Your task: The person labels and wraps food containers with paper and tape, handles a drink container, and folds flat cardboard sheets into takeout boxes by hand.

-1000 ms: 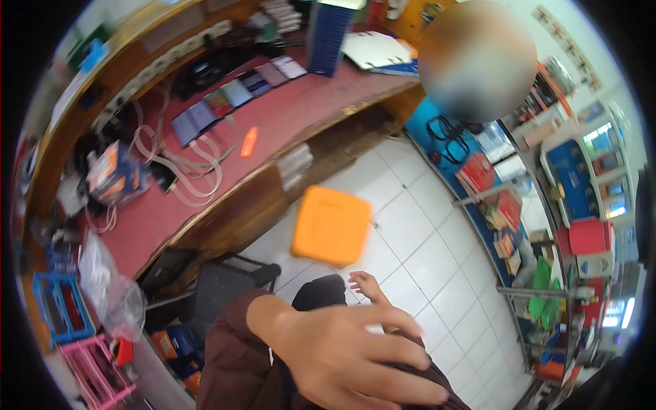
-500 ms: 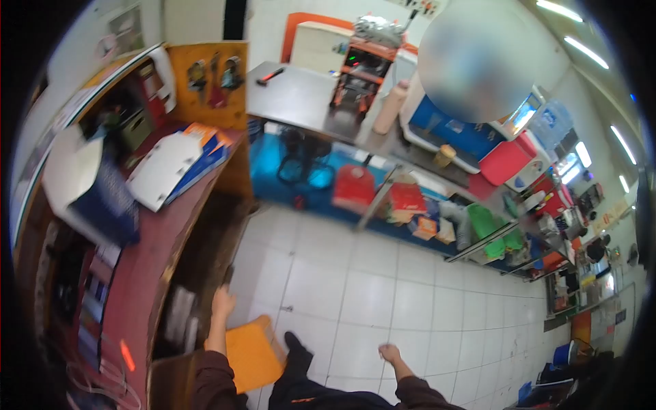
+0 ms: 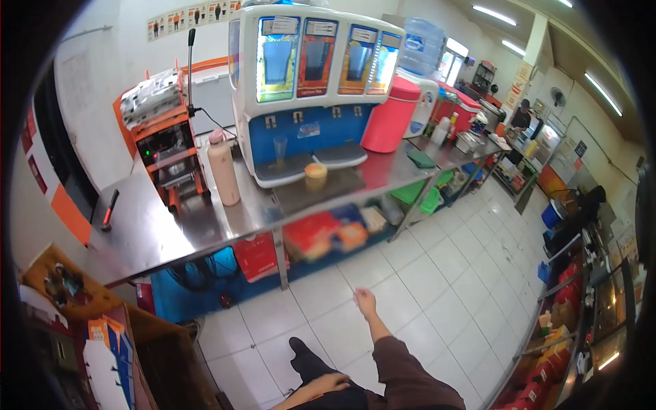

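My left hand [image 3: 324,386] lies low in the view, against the front of my dark trousers [image 3: 352,398]. Its fingers look stretched out, and nothing shows in them. Ahead of my body, my right hand [image 3: 365,301] hangs over the white tiled floor [image 3: 396,307] with the fingers curled in and no object visible. It is apart from the steel counter [image 3: 253,225]. On that counter are a drink dispenser [image 3: 307,130], a cup with a pale orange top [image 3: 315,176] and a pink bottle [image 3: 223,167].
An orange-framed machine [image 3: 171,154] and a red-and-black tool [image 3: 109,210] are on the counter's left part. Red boxes [image 3: 262,257] and green baskets [image 3: 429,198] sit beneath. A wooden desk with papers [image 3: 109,362] is at lower left. Another person [image 3: 523,116] stands far back.
The view has swung right and come closer to the counter. My left hand has moved from beside the wooden desk to my trousers. My right hand has swung forward.
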{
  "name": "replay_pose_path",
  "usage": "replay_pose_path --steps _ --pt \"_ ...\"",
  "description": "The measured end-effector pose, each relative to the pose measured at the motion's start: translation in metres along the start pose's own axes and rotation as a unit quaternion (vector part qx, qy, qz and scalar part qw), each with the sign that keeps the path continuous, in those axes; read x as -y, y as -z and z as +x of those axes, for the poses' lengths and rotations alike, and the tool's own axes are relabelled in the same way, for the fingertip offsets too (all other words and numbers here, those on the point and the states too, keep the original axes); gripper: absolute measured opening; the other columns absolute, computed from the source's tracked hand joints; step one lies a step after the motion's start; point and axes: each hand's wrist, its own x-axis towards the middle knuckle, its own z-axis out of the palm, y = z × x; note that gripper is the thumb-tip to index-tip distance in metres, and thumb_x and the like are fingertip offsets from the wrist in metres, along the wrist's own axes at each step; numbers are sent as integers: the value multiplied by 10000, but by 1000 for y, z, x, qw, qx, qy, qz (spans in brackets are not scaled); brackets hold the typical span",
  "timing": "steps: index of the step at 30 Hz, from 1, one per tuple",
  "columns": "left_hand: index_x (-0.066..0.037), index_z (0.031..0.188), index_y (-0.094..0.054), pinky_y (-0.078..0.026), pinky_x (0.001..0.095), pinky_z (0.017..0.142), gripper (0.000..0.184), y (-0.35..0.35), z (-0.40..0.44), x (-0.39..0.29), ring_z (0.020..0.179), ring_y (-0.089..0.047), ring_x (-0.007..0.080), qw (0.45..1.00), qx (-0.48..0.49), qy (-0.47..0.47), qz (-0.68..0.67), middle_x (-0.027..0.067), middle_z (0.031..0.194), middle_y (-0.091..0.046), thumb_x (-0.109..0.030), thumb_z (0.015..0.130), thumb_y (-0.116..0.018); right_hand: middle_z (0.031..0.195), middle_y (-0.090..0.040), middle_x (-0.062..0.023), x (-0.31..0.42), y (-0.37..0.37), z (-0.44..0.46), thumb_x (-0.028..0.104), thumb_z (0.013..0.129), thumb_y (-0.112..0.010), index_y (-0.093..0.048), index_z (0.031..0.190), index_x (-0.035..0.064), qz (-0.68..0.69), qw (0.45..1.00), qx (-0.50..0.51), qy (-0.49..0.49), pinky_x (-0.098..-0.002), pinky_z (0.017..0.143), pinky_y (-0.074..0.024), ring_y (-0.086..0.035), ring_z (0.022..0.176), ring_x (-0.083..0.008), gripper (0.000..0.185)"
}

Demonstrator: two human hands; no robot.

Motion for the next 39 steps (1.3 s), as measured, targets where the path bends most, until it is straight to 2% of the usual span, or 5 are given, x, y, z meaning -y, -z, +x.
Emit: replay_pose_path --steps 3,6,13,26,39 --pt "-99 1159 -523 -454 455 809 439 123 0 14 995 -552 328 951 -148 210 173 145 1070 -576 -374 817 -547 930 -629 -89 89 -79 154 130 783 -651 -554 1051 -1 131 985 -10 110 -253 749 -466 -591 796 -145 314" --pt "-74 1138 -533 -476 397 758 425 231 10 51 911 -580 297 962 -196 181 53 140 1045 -583 -347 814 -564 1180 -504 -206 208 -134 241 160 676 -762 -392 1223 -14 20 980 -22 199 -351 938 -393 -486 1127 -270 683" --pt "-40 1126 -535 -470 302 725 370 439 41 32 826 -587 209 888 -433 137 -70 115 1015 -600 -203 804 -616 1189 -494 -179 266 -201 315 191 522 -837 -377 1230 0 -34 974 -117 193 -357 939 -386 -487 1106 -311 866" --pt "-58 1179 -474 -418 375 866 747 588 97 -113 1058 -474 309 898 -393 12 200 138 1175 -457 -221 532 -808 1191 -459 -131 343 -206 202 427 593 -781 -433 1241 36 226 901 225 295 -354 927 -372 -458 1115 -256 834" --pt "-36 1269 -300 -371 369 900 920 621 59 -126 1068 -426 266 741 -656 -133 55 142 1192 -355 -353 572 -811 1099 -485 -181 458 -172 243 292 506 -847 -465 1179 3 84 870 -25 484 -364 829 -424 -499 980 -290 826"
